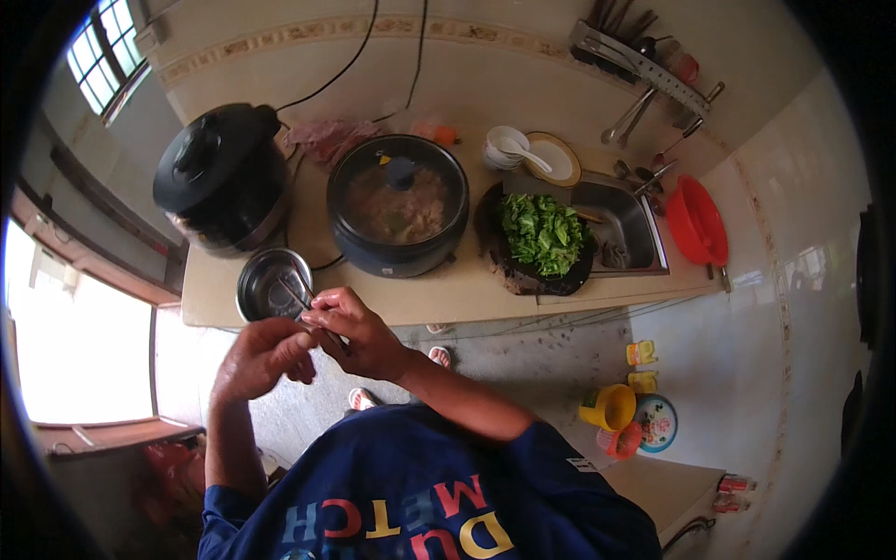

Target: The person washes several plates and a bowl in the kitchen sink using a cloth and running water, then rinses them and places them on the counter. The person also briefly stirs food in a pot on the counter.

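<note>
My right hand [360,339] grips a pair of chopsticks [297,290], whose tips point over a stainless steel bowl [246,297] at the counter's front edge. Close against it, my left hand [259,357] has bent fingers and its thumb toward the right hand; whether it pinches anything is hidden. Beyond the bowl stands a dark electric pot [399,255] under a glass lid [364,189], with pale food visible inside. Chopped leafy greens [546,234] are heaped on a round, dark chopping block [504,262] to the right.
A black electric cooker [217,182] stands at the left, its cords running up the wall. White bowls [498,157] with a spoon and a plate [560,157] sit behind the greens. Farther right are a steel sink [626,217] and a red basin [689,224]. Buckets [612,406] stand on the floor.
</note>
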Tool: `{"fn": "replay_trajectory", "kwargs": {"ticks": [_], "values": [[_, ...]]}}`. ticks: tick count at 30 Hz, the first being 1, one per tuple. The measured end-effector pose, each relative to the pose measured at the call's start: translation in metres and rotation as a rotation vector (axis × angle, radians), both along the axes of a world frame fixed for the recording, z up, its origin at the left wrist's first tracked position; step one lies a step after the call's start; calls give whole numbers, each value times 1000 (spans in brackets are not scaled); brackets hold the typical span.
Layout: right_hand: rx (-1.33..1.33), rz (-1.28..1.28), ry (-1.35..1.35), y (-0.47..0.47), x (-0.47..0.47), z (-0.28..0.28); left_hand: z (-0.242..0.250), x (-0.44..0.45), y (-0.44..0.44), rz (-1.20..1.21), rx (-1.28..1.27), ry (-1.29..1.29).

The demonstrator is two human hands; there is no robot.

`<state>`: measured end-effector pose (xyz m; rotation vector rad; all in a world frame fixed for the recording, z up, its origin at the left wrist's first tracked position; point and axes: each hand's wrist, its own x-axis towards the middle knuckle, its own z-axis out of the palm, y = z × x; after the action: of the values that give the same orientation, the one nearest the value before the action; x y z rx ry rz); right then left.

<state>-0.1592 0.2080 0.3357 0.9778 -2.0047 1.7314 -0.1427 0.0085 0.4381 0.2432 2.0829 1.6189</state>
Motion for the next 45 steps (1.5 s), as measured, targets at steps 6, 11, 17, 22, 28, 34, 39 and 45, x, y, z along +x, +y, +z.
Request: {"fn": "replay_trajectory", "kwargs": {"ticks": [6,11,17,22,28,34,39,45], "values": [[-63,-146,11,124,-1,44,27,-90,56,301,-193,274],[-415,-478,-219,241,-36,45,-21,-193,127,197,-648,679],[-365,-594,-299,297,-96,30,-54,-248,201,38,-1060,556],[-411,-556,-420,313,-100,21,-69,-259,216,50,-1133,576],[-393,-694,-409,328,-90,29,-46,-253,189,280,-902,628],[-461,-482,-553,289,-101,43,-19,-251,123,688,-92,389],[-114,-484,-474,254,-147,17,-23,-211,95,813,266,221],[-129,-540,-624,228,-219,-18,-71,-180,85,695,444,424]]}}
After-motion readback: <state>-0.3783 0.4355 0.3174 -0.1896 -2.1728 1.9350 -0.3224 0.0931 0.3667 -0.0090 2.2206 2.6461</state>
